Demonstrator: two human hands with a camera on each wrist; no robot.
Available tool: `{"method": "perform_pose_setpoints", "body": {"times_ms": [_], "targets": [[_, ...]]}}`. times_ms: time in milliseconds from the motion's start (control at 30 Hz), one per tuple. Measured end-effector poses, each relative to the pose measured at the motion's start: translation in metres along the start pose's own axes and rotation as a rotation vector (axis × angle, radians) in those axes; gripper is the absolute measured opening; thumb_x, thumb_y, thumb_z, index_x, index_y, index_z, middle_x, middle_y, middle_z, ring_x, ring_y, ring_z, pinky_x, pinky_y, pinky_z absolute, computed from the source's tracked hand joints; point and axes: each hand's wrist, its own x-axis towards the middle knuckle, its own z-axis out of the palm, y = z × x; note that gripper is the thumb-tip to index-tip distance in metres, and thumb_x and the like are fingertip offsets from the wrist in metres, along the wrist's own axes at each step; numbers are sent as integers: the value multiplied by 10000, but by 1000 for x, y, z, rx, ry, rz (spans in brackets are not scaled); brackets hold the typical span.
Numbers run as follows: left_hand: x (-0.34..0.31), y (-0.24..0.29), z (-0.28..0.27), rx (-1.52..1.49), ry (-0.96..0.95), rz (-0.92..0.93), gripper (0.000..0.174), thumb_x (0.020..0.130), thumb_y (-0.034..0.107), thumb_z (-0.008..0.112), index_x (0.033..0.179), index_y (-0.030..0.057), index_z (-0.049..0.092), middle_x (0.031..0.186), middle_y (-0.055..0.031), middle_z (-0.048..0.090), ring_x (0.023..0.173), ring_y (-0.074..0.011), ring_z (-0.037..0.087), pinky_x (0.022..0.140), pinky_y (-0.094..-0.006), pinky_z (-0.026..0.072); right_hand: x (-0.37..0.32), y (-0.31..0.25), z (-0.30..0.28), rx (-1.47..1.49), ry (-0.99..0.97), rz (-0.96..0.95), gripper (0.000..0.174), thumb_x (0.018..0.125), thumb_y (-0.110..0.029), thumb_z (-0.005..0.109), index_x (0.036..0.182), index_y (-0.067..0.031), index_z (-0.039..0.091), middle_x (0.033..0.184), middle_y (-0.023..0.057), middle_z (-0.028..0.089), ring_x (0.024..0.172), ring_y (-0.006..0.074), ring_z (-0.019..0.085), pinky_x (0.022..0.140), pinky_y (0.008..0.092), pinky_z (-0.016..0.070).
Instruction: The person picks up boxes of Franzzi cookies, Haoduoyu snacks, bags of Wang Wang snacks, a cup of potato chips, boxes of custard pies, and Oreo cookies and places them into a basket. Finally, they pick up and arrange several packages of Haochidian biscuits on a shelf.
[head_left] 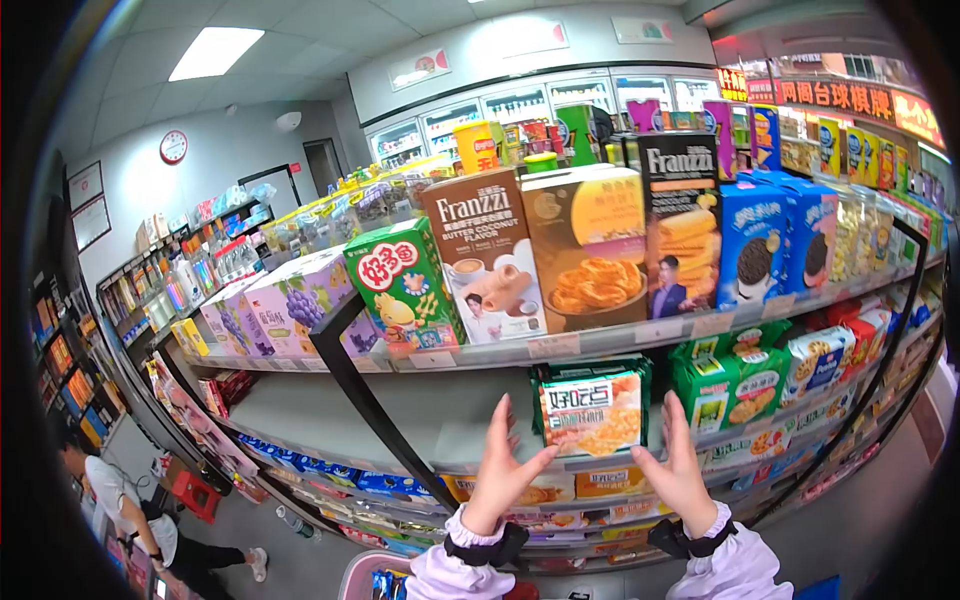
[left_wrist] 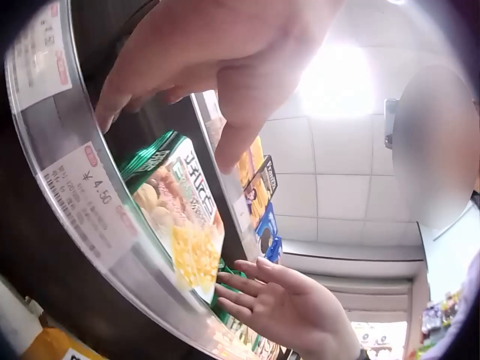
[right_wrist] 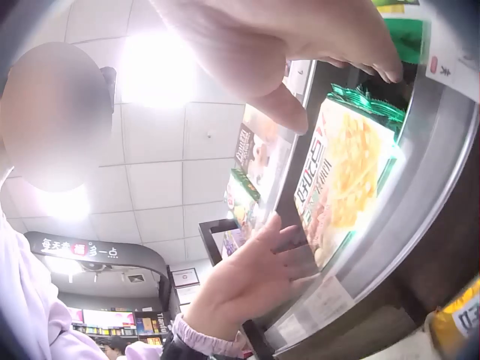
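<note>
A green and white snack pack (head_left: 592, 412) stands upright at the front edge of the second shelf, with more green wrapping behind it. My left hand (head_left: 503, 472) is held at its left side, fingers straight and thumb pointing in toward the lower corner. On the other side my right hand (head_left: 682, 474) mirrors it, fingers up between this pack and the green biscuit packs (head_left: 735, 380). In the left wrist view, a gap shows between the left fingers and the snack pack (left_wrist: 184, 217). Nothing is gripped by either hand.
Franzzi boxes (head_left: 485, 255) and other cartons line the shelf above. A black metal post (head_left: 385, 400) slants down at the left. Price labels (left_wrist: 90, 187) run along the shelf lip. Below left sits a pink basket (head_left: 365, 570) with packets; a person (head_left: 130, 500) is farther left.
</note>
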Motion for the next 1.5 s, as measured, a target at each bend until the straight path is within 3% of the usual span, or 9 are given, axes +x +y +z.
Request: {"method": "perform_pose_setpoints", "body": {"times_ms": [100,200,367,500,767,967,1067,1267,1500], "targets": [[37,-22,2,-9,-105,11,1076,644,300,805,1364,-96,111,1382,-263,261,1297,-317,269,1058,-360,235,28,18,14,54,56,-24,846,780,-69,644,1400,5,73,1409,217,213,1307,283,245,1064,369,204],[61,-37,2,-142,-255,69,1100,638,206,811,1388,-48,47,1397,-237,228,1297,-282,270,1055,-373,257,46,23,21,216,25,-33,886,751,-27,664,1398,3,60,1394,205,236,1283,276,289,1050,362,244],[77,-20,-7,-181,-401,110,1167,595,273,834,1385,-60,43,1392,-224,248,1304,-270,245,1068,-336,215,61,28,23,387,100,46,990,673,8,727,1398,-2,52,1381,188,261,1249,254,342,1030,346,294],[80,-16,-8,-195,-465,79,1129,613,277,822,1382,-61,68,1372,-213,281,1293,-262,262,1062,-324,216,69,14,19,459,53,174,1029,641,29,737,1409,-27,55,1336,161,339,1222,239,379,1010,338,324],[81,-42,0,-93,-458,96,1033,650,269,805,1356,-92,142,1312,-193,366,1214,-229,371,1020,-305,285,72,15,29,537,27,187,949,687,23,695,1413,-59,89,1284,130,404,1180,233,427,985,342,351],[79,-32,-9,-96,-419,91,1017,650,236,801,1358,-89,148,1312,-201,371,1219,-233,369,1020,-308,286,70,14,31,489,-52,205,886,701,-1,705,1389,-33,149,1254,119,432,1163,220,442,978,336,358],[79,-39,-10,1,-372,172,1018,650,228,799,1361,-88,142,1306,-200,383,1213,-232,379,1018,-309,290,71,13,29,493,-74,225,900,697,-21,720,1390,-31,145,1252,119,437,1164,219,442,978,339,359],[79,-27,-10,-321,-446,47,990,631,256,798,1347,-71,197,1302,-213,375,1216,-270,378,1012,-331,302,74,15,25,514,-101,270,852,707,-78,732,1368,-30,197,1246,114,448,1158,214,449,971,347,365],[80,-21,-12,-292,-354,119,913,667,182,778,1341,-70,217,1244,-182,454,1144,-212,452,964,-297,359,74,10,30,467,-131,194,778,755,-76,694,1365,-14,215,1219,94,469,1131,179,460,965,326,358]]}}
